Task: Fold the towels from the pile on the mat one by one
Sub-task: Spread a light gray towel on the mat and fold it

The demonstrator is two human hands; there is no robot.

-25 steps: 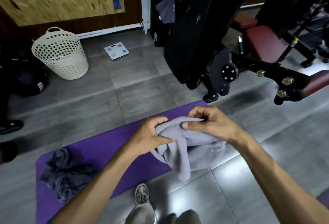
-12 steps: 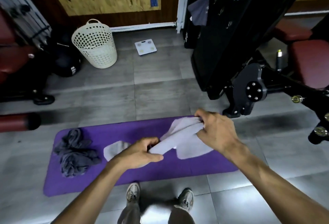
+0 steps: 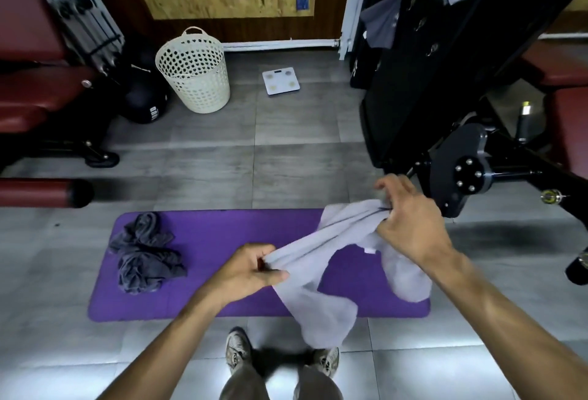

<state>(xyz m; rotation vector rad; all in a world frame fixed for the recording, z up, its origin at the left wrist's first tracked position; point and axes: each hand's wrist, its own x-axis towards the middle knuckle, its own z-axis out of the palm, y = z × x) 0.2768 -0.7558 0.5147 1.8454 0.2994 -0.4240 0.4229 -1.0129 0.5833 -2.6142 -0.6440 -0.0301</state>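
both forearms are bare up to the frame edge, with no sleeve, watch or band showing. the left hand (image 3: 245, 272) and right hand (image 3: 410, 221) wear no gloves or rings that can be made out. below are greyish-brown trousers (image 3: 280, 382) and worn grey-and-white laced sneakers (image 3: 237, 347).

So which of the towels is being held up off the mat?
The light grey towel, stretched between the left hand and right hand. The dark grey towels lie crumpled in a pile at the purple mat's left end, untouched.
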